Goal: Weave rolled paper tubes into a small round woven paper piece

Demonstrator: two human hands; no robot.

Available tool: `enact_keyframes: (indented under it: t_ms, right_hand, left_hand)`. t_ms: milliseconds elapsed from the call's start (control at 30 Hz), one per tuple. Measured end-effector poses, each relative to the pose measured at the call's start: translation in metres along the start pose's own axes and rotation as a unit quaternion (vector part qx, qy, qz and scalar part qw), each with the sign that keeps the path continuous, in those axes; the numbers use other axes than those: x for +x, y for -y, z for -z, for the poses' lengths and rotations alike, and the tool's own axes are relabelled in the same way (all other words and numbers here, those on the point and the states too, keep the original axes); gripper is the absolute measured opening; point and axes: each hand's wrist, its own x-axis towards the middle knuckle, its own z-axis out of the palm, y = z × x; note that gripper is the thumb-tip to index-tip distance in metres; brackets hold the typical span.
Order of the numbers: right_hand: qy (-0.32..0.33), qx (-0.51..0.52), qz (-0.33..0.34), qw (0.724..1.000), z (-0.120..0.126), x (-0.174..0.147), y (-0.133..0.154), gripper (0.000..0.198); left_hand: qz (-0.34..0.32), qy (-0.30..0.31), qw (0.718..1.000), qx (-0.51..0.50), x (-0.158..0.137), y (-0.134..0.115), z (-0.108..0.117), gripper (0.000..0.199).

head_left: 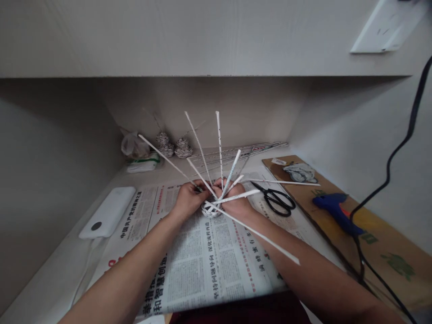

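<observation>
Between my two hands sits a small round woven paper basket [211, 210], with several rolled paper sticks [219, 139] fanning up and outward from it. My left hand [191, 198] is closed at its left side, fingers pinching near the base of the sticks. My right hand [232, 201] grips the far right side, its fingers partly hidden behind the sticks. One long stick [263, 236] reaches across my right forearm. Just right of my right hand lie black-handled scissors [277, 201], with a thin paper stick [286, 182] beyond them.
Newspaper [199, 256] covers the tabletop. On the left is a white power bank [108, 211] with a cable. Two woven gourd shapes [183, 148] and a bundle of paper sticks [256, 148] are at the back. A blue glue gun [337, 211] rests on cardboard [381, 243] at right.
</observation>
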Motion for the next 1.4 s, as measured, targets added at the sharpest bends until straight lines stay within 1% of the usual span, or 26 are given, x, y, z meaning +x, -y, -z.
enact_keyframes:
  t_ms: [100, 167, 267, 367, 467, 533, 600, 700, 767, 800, 867, 933, 1000, 1100, 1167, 1233, 1300, 1333, 1400]
  right_hand:
    - [0.007, 0.018, 0.004, 1.000, -0.005, -0.001, -0.002, 0.014]
    - [0.008, 0.035, 0.018, 0.999, -0.009, -0.001, -0.006, 0.014]
    - [-0.014, 0.043, 0.049, 0.998, -0.012, -0.001, -0.009, 0.012]
    - [-0.020, 0.040, 0.079, 0.996, -0.008, -0.002, -0.004, 0.010]
    - [-0.003, 0.031, 0.075, 0.997, -0.001, -0.003, 0.007, 0.010]
    - [0.010, 0.030, 0.072, 0.997, 0.003, -0.003, 0.013, 0.010]
    - [0.016, 0.034, 0.085, 0.996, 0.004, -0.004, 0.016, 0.010]
    - [0.000, 0.046, 0.103, 0.994, 0.005, -0.003, 0.015, 0.005]
    - [-0.014, 0.039, 0.092, 0.995, 0.007, -0.002, 0.015, 0.009]
    - [-0.007, 0.030, 0.083, 0.996, 0.008, -0.001, 0.015, 0.015]
    - [0.045, 0.015, 0.066, 0.997, 0.011, 0.000, 0.016, 0.024]
    - [0.109, 0.031, 0.044, 0.993, 0.014, 0.000, 0.019, 0.026]
    - [0.140, 0.092, 0.008, 0.986, 0.018, 0.000, 0.024, 0.029]
    - [0.145, 0.230, -0.027, 0.962, 0.024, -0.002, 0.035, 0.039]
    - [0.114, 0.288, -0.018, 0.951, 0.030, -0.003, 0.041, 0.041]
    - [0.047, 0.290, 0.012, 0.956, 0.036, -0.002, 0.045, 0.038]
    - [-0.055, 0.270, 0.033, 0.961, 0.043, 0.000, 0.046, 0.036]
    - [-0.111, 0.268, 0.039, 0.956, 0.046, 0.001, 0.046, 0.035]
    - [-0.208, 0.289, 0.049, 0.933, 0.054, 0.005, 0.048, 0.030]
  left_hand:
    - [-0.002, -0.017, 1.000, 0.002, -0.001, -0.001, -0.002, 0.025]
    - [-0.018, -0.025, 0.999, 0.038, -0.002, -0.002, -0.002, 0.027]
    - [-0.033, -0.037, 0.994, 0.094, -0.003, -0.004, -0.001, 0.030]
    - [-0.020, -0.047, 0.992, 0.113, -0.003, -0.002, 0.000, 0.024]
    - [0.009, -0.049, 0.995, 0.091, -0.002, 0.003, -0.001, 0.017]
    - [0.017, -0.040, 0.998, 0.053, -0.002, 0.006, -0.002, 0.018]
    - [0.016, -0.034, 0.999, 0.020, -0.003, 0.007, -0.004, 0.021]
    - [0.012, -0.038, 0.999, 0.031, -0.005, 0.002, -0.005, 0.019]
    - [0.009, -0.043, 0.998, 0.053, -0.005, -0.001, -0.003, 0.015]
    - [0.007, -0.044, 0.997, 0.058, -0.004, -0.001, -0.001, 0.014]
    - [0.004, -0.039, 0.998, 0.058, -0.002, 0.000, 0.003, 0.014]
    - [0.001, -0.026, 0.998, 0.053, 0.000, 0.002, 0.006, 0.015]
    - [-0.002, -0.018, 0.998, 0.058, 0.001, 0.004, 0.007, 0.013]
    - [0.007, -0.031, 0.998, 0.059, 0.002, 0.004, 0.007, 0.011]
    - [0.024, -0.047, 0.998, 0.038, 0.002, 0.002, 0.007, 0.013]
    - [0.037, -0.064, 0.997, -0.001, 0.003, 0.001, 0.007, 0.020]
    - [0.043, -0.080, 0.995, -0.035, 0.004, 0.001, 0.009, 0.026]
    - [0.047, -0.089, 0.994, -0.049, 0.005, 0.001, 0.010, 0.026]
    - [0.059, -0.104, 0.991, -0.068, 0.007, 0.003, 0.011, 0.026]
